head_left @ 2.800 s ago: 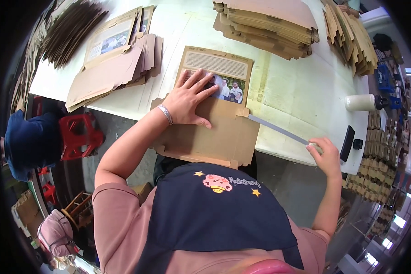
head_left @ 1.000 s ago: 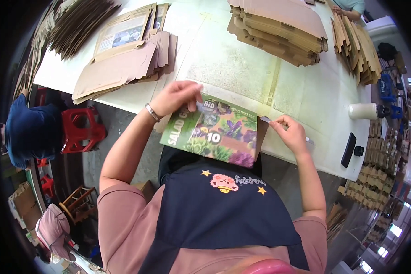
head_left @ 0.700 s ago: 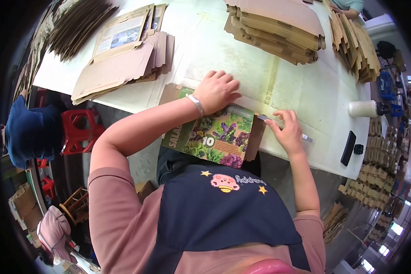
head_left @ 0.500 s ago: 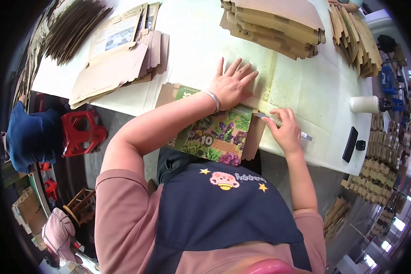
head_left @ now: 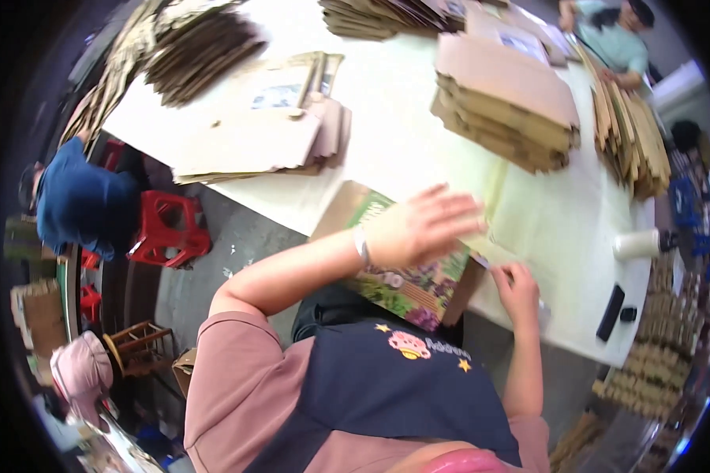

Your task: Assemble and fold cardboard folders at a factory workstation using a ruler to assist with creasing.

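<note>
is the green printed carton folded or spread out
Folded: the carton's printed panel faces up, with plain brown board showing beneath it at left and right.

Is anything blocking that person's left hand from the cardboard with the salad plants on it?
Nothing visible does: the left hand is over the printed cardboard, hiding part of it. Blur leaves unclear whether they touch.

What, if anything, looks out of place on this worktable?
The rectangular cardboard carton printed with green and purple plants juts over the near edge of the white table toward the person's lap, so it looks precarious. No spill shows.
</note>
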`<state>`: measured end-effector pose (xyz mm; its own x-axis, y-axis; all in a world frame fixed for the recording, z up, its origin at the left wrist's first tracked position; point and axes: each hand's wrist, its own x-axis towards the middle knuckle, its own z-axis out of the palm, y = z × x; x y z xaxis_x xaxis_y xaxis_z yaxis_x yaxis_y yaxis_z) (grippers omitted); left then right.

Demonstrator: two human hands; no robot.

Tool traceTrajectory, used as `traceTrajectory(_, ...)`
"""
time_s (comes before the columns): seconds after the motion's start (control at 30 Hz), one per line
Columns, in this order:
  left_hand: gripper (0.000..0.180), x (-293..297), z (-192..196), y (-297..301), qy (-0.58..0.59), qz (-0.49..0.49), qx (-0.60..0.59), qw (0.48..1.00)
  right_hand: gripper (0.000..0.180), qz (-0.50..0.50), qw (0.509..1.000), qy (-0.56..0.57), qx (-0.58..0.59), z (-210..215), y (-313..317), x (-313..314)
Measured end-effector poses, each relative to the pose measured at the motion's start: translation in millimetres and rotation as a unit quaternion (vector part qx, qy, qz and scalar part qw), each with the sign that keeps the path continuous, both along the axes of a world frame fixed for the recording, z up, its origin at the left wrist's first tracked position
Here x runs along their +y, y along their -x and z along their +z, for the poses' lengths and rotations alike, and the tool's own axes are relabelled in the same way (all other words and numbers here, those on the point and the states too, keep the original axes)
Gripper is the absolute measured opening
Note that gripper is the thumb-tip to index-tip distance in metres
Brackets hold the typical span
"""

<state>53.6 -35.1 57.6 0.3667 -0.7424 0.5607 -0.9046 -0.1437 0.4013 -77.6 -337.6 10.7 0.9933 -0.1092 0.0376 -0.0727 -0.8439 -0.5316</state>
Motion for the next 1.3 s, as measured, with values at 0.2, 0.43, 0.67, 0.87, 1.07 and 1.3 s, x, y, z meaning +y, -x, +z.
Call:
traceTrajectory(0.2,0.045,49.5,37.8,43.7,0.032,-0.06,-0.24,0.968,0.035,-0.103,0.985,-0.125,0.055,-4.9,10.4,-26.6)
traceTrajectory(0.43,0.043,79.1,34.3,19.8,-0.131,0.154,-0.318,0.926,0.039,-0.05,0.969,-0.235,0.05,35.9,-24.0,18.5)
traceTrajectory(0.67,0.042,218.0,75.0,-38.5,-0.224,0.452,-0.272,0.819,0.036,-0.074,0.996,-0.03,-0.032,20.2,-30.2,-11.2)
traceTrajectory(0.87,0.108,276.2,23.8,-46.5,-0.404,0.369,0.056,0.835,0.032,-0.104,0.989,0.037,-0.093,-21.3,-7.7,-27.4)
traceTrajectory(1.07,0.067,276.9,-2.9,-71.1,-0.258,0.394,-0.002,0.882,0.024,-0.084,0.973,0.149,-0.153,-39.3,-5.3,-27.6)
traceTrajectory(1.3,0.055,230.1,38.5,-116.7,-0.458,0.409,0.236,0.753,0.023,-0.077,0.969,0.156,-0.177,-34.0,-6.7,-24.1)
